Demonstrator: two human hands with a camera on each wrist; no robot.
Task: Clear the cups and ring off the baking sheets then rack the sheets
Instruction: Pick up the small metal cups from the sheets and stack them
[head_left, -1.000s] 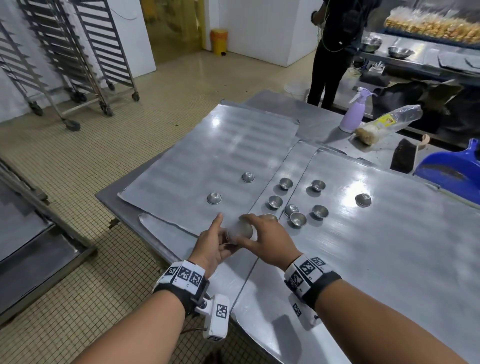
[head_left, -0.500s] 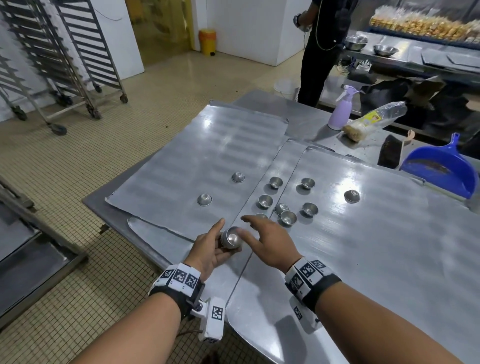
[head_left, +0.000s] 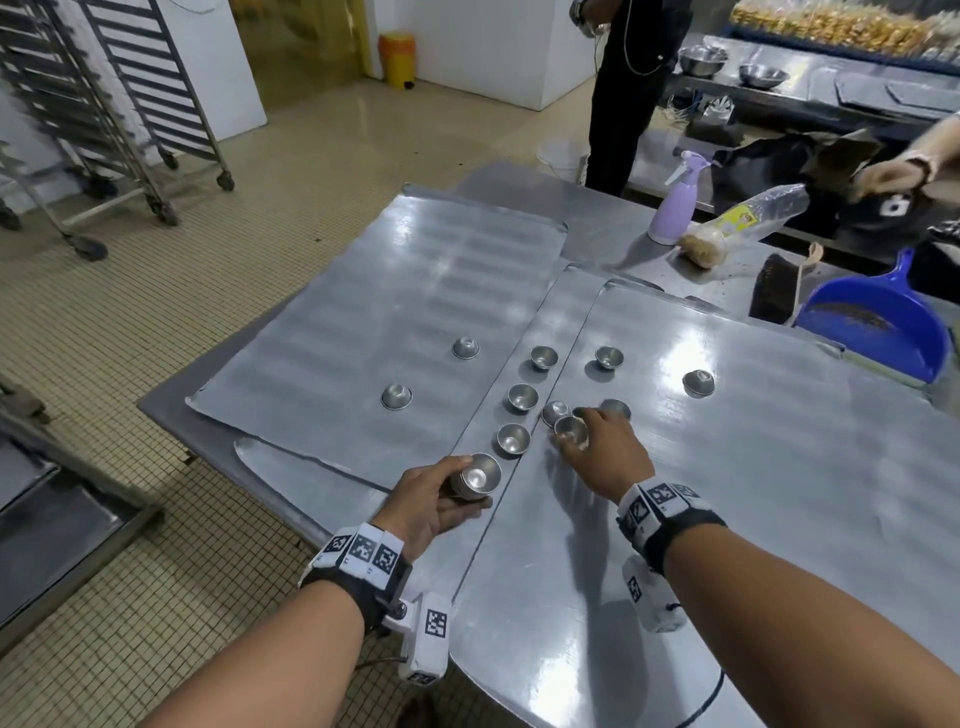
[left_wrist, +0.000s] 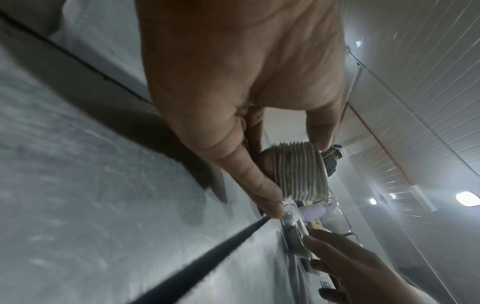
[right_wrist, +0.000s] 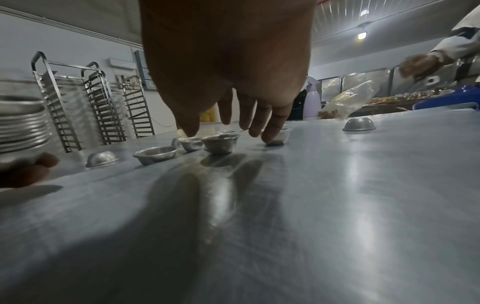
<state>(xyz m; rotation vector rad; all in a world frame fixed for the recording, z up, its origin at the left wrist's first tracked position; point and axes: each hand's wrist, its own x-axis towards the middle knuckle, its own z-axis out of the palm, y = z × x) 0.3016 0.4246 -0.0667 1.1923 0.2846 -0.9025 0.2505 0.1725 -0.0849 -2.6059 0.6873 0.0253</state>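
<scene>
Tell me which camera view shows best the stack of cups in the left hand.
The left wrist view: the stack of cups shows side-on, its nested rims separate, between the left hand's fingers. The head view shows mainly its top cup. The right wrist view shows part of it at the frame's edge.

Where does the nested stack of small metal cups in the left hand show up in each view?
Head: nested stack of small metal cups, lower centre, gripped by the left hand.
Left wrist: centre right, ribbed rims between thumb and fingers.
Right wrist: far left edge.
Shared landmark: lilac spray bottle.
</scene>
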